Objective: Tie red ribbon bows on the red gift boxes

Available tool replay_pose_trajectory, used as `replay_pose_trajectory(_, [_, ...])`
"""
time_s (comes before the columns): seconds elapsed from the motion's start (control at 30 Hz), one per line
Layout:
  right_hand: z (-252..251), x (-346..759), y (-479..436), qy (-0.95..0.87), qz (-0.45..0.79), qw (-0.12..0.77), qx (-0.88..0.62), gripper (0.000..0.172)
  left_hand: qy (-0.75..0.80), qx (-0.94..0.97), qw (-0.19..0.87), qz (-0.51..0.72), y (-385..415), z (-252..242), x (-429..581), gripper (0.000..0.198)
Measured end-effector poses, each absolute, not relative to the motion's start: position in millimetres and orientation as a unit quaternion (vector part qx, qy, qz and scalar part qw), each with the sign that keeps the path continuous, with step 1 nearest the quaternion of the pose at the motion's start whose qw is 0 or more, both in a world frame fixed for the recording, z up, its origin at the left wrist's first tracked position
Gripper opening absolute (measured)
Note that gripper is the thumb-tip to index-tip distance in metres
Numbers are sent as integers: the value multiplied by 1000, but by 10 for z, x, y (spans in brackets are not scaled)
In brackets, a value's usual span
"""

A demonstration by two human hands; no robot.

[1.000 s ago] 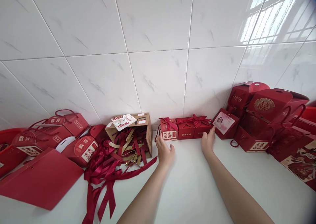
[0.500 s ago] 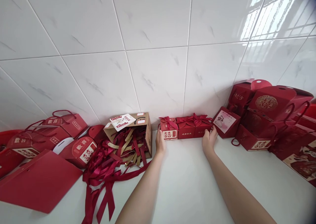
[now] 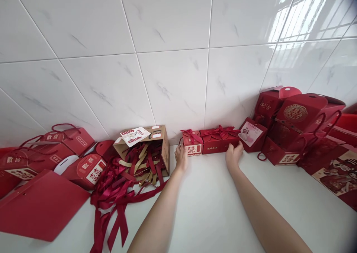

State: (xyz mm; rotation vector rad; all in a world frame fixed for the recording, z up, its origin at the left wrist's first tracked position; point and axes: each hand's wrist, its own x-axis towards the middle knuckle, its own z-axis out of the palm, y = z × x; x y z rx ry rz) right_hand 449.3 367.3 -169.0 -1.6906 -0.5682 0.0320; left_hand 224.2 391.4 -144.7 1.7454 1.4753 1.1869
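A row of three small red gift boxes with ribbon bows stands against the tiled wall: a left box point(image 3: 192, 144) with a white panel, a middle box point(image 3: 211, 143) and a right box point(image 3: 229, 139). My left hand point(image 3: 181, 157) rests against the left end of the row, fingers together on the left box's side. At the row's right end, my right hand point(image 3: 233, 154) touches the front lower corner of the right box, fingers loosely curled. Neither hand lifts a box.
A cardboard box point(image 3: 150, 143) lies on its side spilling red and gold ribbons point(image 3: 119, 193). Red handled gift bags point(image 3: 64, 141) and a flat red sheet point(image 3: 39, 208) fill the left. Larger red boxes point(image 3: 301, 122) are stacked at the right on the white counter point(image 3: 212, 208).
Both hands moved forward to the row of small boxes; the left hand shifted from in front of the left box to its left side. The view tilted down slightly.
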Motion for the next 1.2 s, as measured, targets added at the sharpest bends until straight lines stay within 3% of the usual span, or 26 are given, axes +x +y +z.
replay_pose_trajectory(0.4, [-1732, 4530, 3659, -268, 6, 638, -722, 48, 538, 658, 300, 432, 3910, -1412, 2257, 34])
replay_pose_trajectory(0.6, [-1685, 4435, 3597, -353, -14, 670, -653, 38, 545, 613, 309, 482, 3944, -1507, 2271, 33])
replay_pose_trajectory(0.87, [-1652, 4080, 3383, -611, 52, 542, -575, 25, 493, 634, 359, 475, 3977, -1564, 2274, 30])
replay_pose_trajectory(1.2, [-1676, 4169, 3395, -663, 105, 447, -591, 26, 488, 664, 334, 458, 3907, -1516, 2276, 29])
